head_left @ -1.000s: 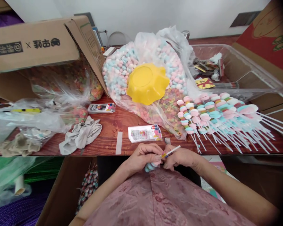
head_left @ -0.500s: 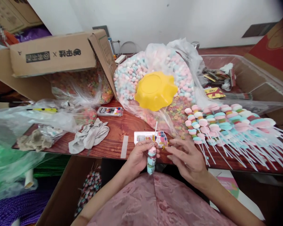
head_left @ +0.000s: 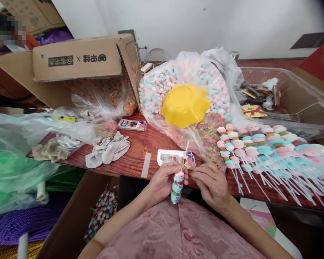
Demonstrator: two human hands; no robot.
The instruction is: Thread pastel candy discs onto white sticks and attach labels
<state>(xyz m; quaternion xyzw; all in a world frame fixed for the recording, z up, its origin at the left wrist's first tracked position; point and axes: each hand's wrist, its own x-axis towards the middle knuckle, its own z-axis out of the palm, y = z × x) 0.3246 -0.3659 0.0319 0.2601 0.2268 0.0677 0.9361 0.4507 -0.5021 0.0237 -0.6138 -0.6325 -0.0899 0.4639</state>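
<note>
My left hand (head_left: 163, 181) pinches a marshmallow skewer (head_left: 176, 190) in a clear printed wrapper. The skewer hangs with its pink, blue and green sweets downward, and its white stick points up past my fingers. Just to the right is my right hand (head_left: 212, 182), its thumb and fingertips drawn together close to the skewer's neck. Whatever lies between those fingertips, if anything, is too small to make out. Behind both hands, flat printed wrappers (head_left: 167, 157) lie on the table edge.
Unwrapped marshmallow skewers (head_left: 264, 144) are piled at the right. A yellow wavy-edged dish (head_left: 185, 104) rests on a big bag of marshmallows (head_left: 156, 79). An open cardboard box (head_left: 78, 59) holds bagged ring sweets. A grey cloth (head_left: 108, 149) and a clear bin (head_left: 291, 86) flank these.
My right hand's fingers have closed together from a spread pose beside the skewer. My left hand keeps its hold. The whole view has shifted slightly.
</note>
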